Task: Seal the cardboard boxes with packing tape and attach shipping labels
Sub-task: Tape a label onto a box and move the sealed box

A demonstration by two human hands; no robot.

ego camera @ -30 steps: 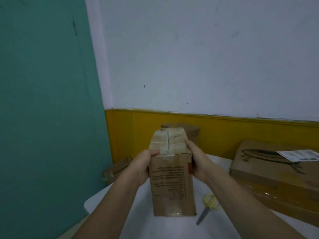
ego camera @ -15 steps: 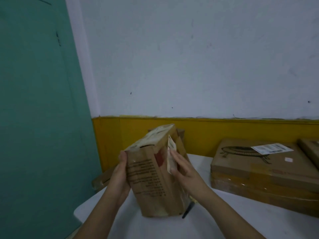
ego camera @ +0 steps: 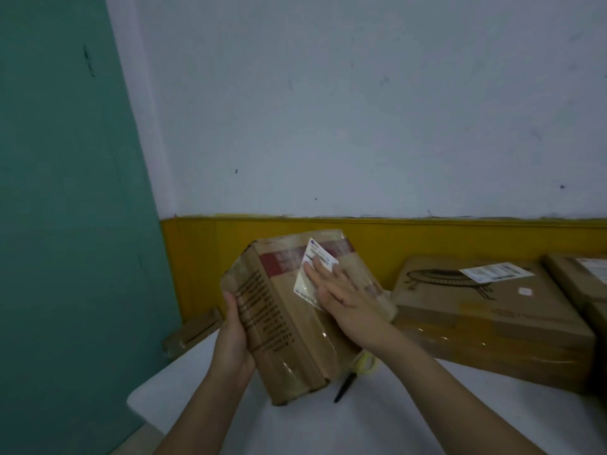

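A taped brown cardboard box (ego camera: 289,330) with a red band leans tilted on the white table (ego camera: 361,428), its broad face turned up. My left hand (ego camera: 235,336) grips its left side. My right hand (ego camera: 345,297) lies flat, fingers spread, on a white shipping label (ego camera: 317,261) on that broad face. The label's lower part is hidden under my fingers.
Yellow-handled scissors (ego camera: 356,369) lie partly under the box's right edge. A large flat box (ego camera: 486,320) with its own label (ego camera: 496,271) sits at the right, more boxes (ego camera: 588,277) beyond it. Another box (ego camera: 193,330) stands low beside the teal wall.
The box has turned from upright to tilted, broad face up. My right hand moved from its side onto that face and now lies flat on the label.
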